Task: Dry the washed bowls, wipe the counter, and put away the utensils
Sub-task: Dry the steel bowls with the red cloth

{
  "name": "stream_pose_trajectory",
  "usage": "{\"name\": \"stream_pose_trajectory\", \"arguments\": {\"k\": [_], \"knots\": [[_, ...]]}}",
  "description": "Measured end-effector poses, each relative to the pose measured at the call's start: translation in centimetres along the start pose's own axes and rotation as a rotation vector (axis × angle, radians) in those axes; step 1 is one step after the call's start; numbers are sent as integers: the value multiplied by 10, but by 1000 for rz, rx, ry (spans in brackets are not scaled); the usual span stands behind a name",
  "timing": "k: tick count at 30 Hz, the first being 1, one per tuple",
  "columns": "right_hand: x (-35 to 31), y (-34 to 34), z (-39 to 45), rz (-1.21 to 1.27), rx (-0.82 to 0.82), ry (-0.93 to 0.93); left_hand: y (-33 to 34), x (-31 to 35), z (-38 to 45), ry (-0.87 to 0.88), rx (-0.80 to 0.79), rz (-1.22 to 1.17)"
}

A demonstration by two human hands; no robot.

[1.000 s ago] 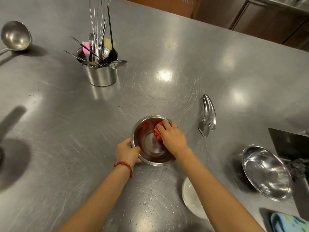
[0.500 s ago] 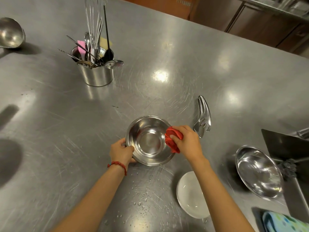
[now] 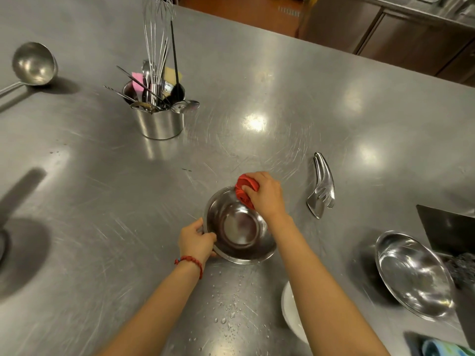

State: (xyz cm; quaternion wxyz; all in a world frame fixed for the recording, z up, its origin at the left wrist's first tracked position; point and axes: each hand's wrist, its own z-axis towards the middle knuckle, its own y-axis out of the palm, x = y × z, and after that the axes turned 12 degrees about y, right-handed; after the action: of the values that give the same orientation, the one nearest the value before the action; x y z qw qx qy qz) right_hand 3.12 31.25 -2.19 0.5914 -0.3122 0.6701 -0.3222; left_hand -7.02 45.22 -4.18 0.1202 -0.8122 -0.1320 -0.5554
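A small steel bowl (image 3: 239,229) sits on the steel counter (image 3: 282,104), tipped slightly toward me. My left hand (image 3: 196,240) grips its near-left rim. My right hand (image 3: 266,195) presses a bunched red cloth (image 3: 245,190) on the bowl's far rim. A steel utensil holder (image 3: 159,123) at the back left holds a whisk, spoons and spatulas. A steel serving fork (image 3: 321,190) lies flat to the right of the bowl. A ladle (image 3: 33,66) rests at the far left.
A wider steel bowl (image 3: 413,274) stands at the right beside a dark sink edge (image 3: 447,227). A white dish (image 3: 291,309) shows under my right forearm. Water drops (image 3: 228,319) dot the counter near me. A striped cloth (image 3: 444,348) lies at the bottom right corner.
My right hand has carried the red cloth from inside the bowl to its right rim, then round to the far rim. My left hand still holds the near-left rim.
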Motion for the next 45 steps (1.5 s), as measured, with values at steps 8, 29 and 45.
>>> {"name": "stream_pose_trajectory", "arguments": {"k": [8,29,45], "knots": [[-24,26,-19,71,-126,-121,0,-5,-2,10,22,8],[4,7,-17,-48,81,37,0,-12,-6,-3,25,-31],[46,-15,-122,12,169,215,3,-4,-15,-146,54,-240]]}}
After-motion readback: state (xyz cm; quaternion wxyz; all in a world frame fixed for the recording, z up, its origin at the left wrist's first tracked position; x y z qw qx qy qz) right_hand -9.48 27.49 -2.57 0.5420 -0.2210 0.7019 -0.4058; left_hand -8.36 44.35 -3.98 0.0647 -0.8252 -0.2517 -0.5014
